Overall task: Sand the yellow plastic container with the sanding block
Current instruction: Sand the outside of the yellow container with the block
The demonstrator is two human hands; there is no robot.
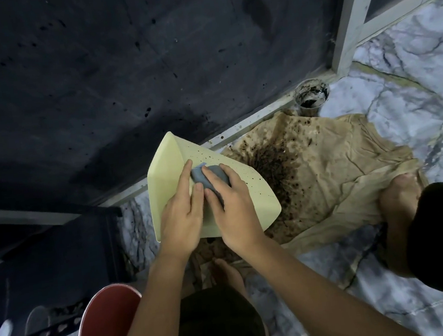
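Note:
The pale yellow plastic container (166,167) stands tipped on the floor in the middle of the view, its speckled side facing up. A grey-blue sanding block (210,178) lies flat on that upper side. My right hand (232,210) covers the block with fingers spread over it. My left hand (183,215) rests beside it, fingers touching the block's left edge and the container's surface. Most of the block is hidden under my fingers.
A stained tan cloth (323,174) is spread on the marble floor (410,90) under the container. A dirty cup (311,95) stands by the dark wall's base. My bare feet (399,204) rest on the cloth. A red stool (107,319) sits at lower left.

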